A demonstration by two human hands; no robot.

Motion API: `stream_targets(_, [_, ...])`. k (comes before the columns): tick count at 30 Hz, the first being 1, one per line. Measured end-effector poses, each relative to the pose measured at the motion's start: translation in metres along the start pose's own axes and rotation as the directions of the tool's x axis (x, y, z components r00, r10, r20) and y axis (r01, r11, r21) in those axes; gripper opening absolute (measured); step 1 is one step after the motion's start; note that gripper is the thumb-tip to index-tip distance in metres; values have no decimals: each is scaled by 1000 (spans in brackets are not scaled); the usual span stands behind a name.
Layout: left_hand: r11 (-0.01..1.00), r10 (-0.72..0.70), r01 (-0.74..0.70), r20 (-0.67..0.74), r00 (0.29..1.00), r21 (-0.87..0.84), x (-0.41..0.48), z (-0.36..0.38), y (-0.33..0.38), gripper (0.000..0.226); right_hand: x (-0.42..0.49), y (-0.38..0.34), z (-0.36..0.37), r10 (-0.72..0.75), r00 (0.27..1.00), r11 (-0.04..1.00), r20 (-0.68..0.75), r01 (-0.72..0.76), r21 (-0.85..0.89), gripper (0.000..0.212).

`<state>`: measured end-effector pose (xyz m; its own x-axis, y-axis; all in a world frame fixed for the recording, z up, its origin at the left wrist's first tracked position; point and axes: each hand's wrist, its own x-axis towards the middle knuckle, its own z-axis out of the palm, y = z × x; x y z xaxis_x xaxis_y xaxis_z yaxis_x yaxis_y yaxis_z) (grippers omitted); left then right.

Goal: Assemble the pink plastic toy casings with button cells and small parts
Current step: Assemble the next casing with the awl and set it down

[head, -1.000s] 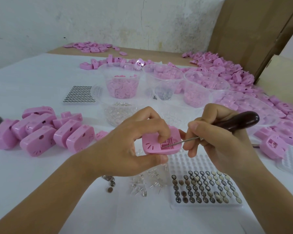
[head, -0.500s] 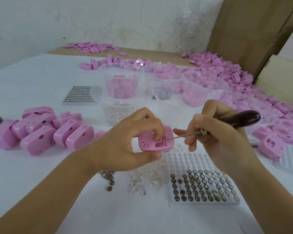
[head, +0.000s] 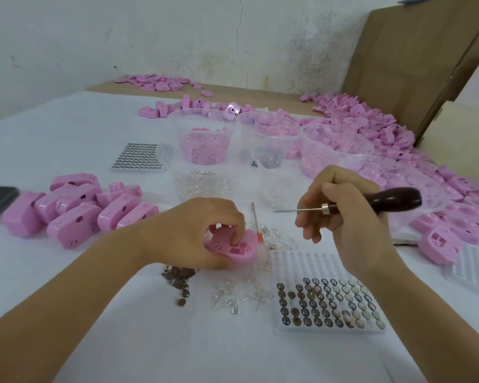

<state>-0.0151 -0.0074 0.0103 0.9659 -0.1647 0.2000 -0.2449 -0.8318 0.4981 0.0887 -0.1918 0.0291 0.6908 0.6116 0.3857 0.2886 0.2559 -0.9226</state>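
Just left of the frame's centre, the pink casing point(head: 234, 251) is held low over the bench point(head: 53, 139) by the left grip point(head: 197, 233), whose fingers are curled over its upper edge, a fingertip pressed down beside the open compartment and the thumb laid along the near rim; whether the shell rests on the bench cannot be told. To the right of centre, the right grip point(head: 346, 217) is closed round the dark-handled awl point(head: 393, 199), its needle pointed left and held well apart from the casing. The step is judged to be the seating of a small part in the compartment: the shell should be steadied and levelled, pressure applied squarely so that nothing is tilted, and the needle brought in only if a nudge is needed, with the tray of button cells point(head: 329, 302) at lower right near for filling
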Motion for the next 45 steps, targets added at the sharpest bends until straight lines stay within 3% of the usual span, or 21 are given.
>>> stream_targets(4, [1000, 18, -18, -24, 1000, -3, -1, 0, -7, 26, -6, 6, 11, 38, 997, 991, 60, -31, -128, 24])
stream_targets(10, [998, 38, -40, -37, 999, -55, -1, 6, -13, 24, -21, 33, 14, 47, 989, 992, 139, -29, -125, 17])
stream_targets(15, [984, -2, -15, -90, 996, -178, -1, 7, -16, 32, -22, 38, 16, 3, 960, 966, 281, 70, -249, 14])
stream_targets(19, [969, -59, 40, -68, 996, -243, -3, 6, -16, 25, -22, 41, 17, -2, 934, 944, 358, 120, -308, 19])
stream_targets(27, [965, -89, 69, -70, 994, -252, 2, 5, -9, 33, -22, 44, 16, -91, 933, 919, 349, 213, -332, 17])
stream_targets(30, [967, -117, 132, 79, 990, -219, 4, 5, -6, 21, -21, 45, 18, -93, 930, 920, 357, 217, -327, 17])
stream_targets(34, [964, -6, -18, -89, 996, -267, 2, 7, -6, 18, -21, 45, 19, -102, 931, 908, 351, 231, -350, 17])
stream_targets(36, [967, 81, -85, -27, 996, -241, 5, 10, -7, 15, -21, 45, 18, -108, 932, 900, 345, 240, -365, 18])
stream_targets(38, [965, 12, -10, 5, 1000, -262, 5, 6, -10, 20, -21, 44, 17, -110, 933, 895, 342, 243, -375, 18])
stream_targets(40, [965, -47, 32, -53, 997, -259, 0, 5, -15, 25, -20, 44, 17, -111, 933, 894, 342, 245, -376, 18])
stream_targets(45, [968, -71, 59, -42, 997, -244, 0, 7, -14, 25, -20, 44, 18, -121, 926, 894, 356, 258, -366, 19])
